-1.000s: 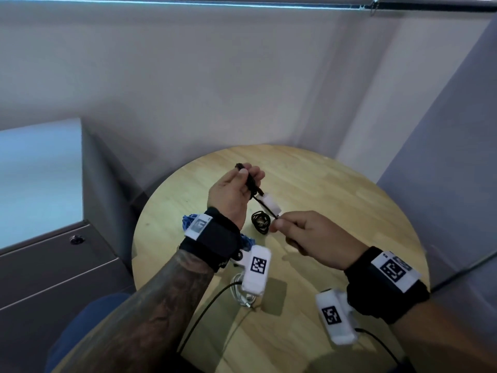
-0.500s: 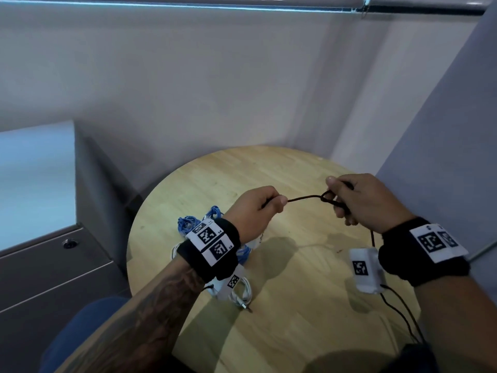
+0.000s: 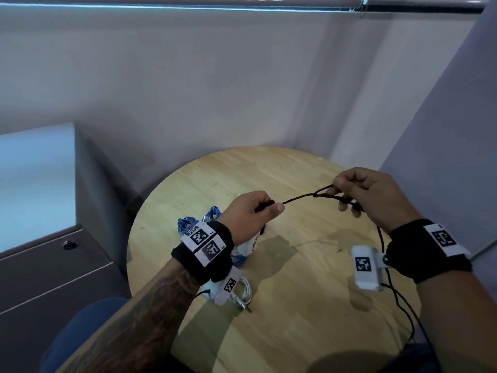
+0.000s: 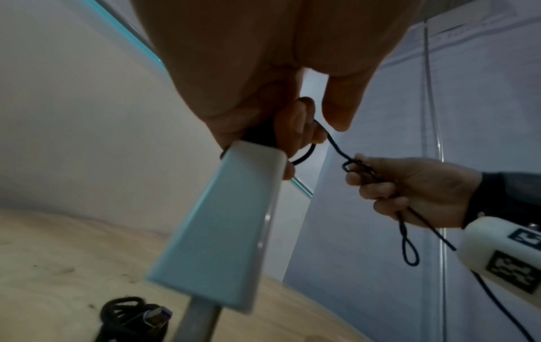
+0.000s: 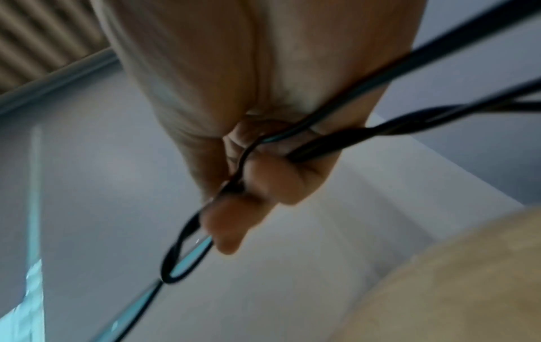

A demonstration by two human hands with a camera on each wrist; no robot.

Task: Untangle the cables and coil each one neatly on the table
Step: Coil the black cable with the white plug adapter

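A thin black cable [image 3: 301,197] runs taut between both hands above the round wooden table [image 3: 295,332]. My left hand [image 3: 252,214] grips its end, where a white plug block [image 4: 228,222] hangs below the fist. My right hand [image 3: 363,195] pinches a small knot of loops [image 4: 355,165] in the same cable [image 5: 234,185], and a loop dangles under it. A blue cable bundle [image 3: 188,224] lies on the table behind my left wrist. A white cable coil [image 3: 242,294] lies under the left wrist camera. Another black coil [image 4: 129,317] with a USB plug sits on the wood.
A grey cabinet [image 3: 53,265] stands left of the table, and walls close in behind and to the right. Thin black leads [image 3: 400,305] from the wrist cameras trail over the table's right front. Bare wood shows in the middle and front.
A second ago both hands held the cable close together at the table's centre. They have pulled apart, my right hand moving right, so the cable is stretched out between them.
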